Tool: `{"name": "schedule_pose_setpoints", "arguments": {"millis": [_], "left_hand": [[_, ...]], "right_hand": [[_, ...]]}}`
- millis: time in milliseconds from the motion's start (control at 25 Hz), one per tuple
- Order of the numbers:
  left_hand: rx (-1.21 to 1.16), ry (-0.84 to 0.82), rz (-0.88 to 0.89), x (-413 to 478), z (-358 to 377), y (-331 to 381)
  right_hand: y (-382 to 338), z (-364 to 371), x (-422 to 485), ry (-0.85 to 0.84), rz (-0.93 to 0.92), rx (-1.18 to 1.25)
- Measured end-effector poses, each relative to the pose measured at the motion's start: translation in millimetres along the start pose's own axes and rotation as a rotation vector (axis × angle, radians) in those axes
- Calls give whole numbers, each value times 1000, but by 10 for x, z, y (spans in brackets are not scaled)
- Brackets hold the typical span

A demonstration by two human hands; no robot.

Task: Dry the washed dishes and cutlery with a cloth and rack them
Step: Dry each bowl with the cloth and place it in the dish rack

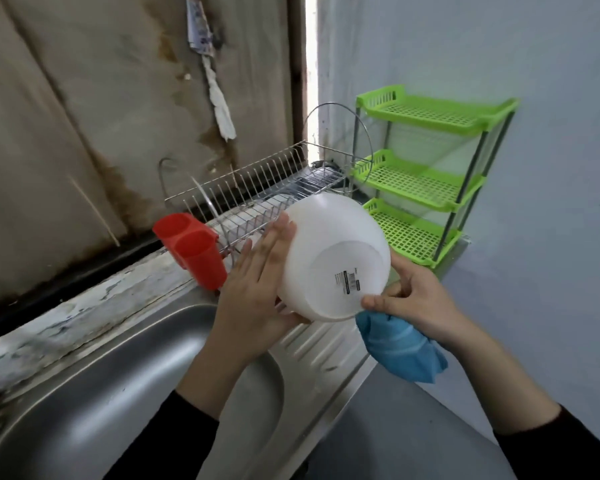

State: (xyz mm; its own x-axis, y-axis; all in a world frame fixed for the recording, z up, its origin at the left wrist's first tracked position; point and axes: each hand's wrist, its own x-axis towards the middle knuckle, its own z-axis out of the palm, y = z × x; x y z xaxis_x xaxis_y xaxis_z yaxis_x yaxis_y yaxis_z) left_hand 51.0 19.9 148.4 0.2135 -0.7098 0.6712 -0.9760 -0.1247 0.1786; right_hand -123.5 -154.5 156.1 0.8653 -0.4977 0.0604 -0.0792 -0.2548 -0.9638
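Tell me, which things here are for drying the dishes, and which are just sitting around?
For the job: white plastic bowl, held between the left hand and right hand; blue cloth, gripped by the right hand; wire dish rack; red cutlery holder.

Just sitting around: green three-tier shelf; steel sink; paper strip hanging on the wall.

Behind the bowl (333, 258) held between left hand (253, 285) and right hand (420, 299) stands the dish rack (257, 188), its cutlery holder (194, 251) left of the grip. The cloth (402, 348) hangs from the right hand; the sink (118, 393) lies below-left.
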Motion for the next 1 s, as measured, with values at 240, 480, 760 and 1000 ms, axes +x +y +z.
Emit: {"name": "schedule_pose_setpoints", "arguments": {"millis": [240,480,760,1000], "left_hand": [[-472,-225,-295,326,605,-26],[-484,-371,-400,834,1493,-212],[-459,-397,-325,1471,2296,-365],[-429,-531,-376,1822,2789,-494]], "right_hand": [[412,-397,190,55,33,-369],[962,-856,720,86,122,-374],[1508,-1240,1229,287,179,-240],[1840,-1254,1419,383,286,-397]]}}
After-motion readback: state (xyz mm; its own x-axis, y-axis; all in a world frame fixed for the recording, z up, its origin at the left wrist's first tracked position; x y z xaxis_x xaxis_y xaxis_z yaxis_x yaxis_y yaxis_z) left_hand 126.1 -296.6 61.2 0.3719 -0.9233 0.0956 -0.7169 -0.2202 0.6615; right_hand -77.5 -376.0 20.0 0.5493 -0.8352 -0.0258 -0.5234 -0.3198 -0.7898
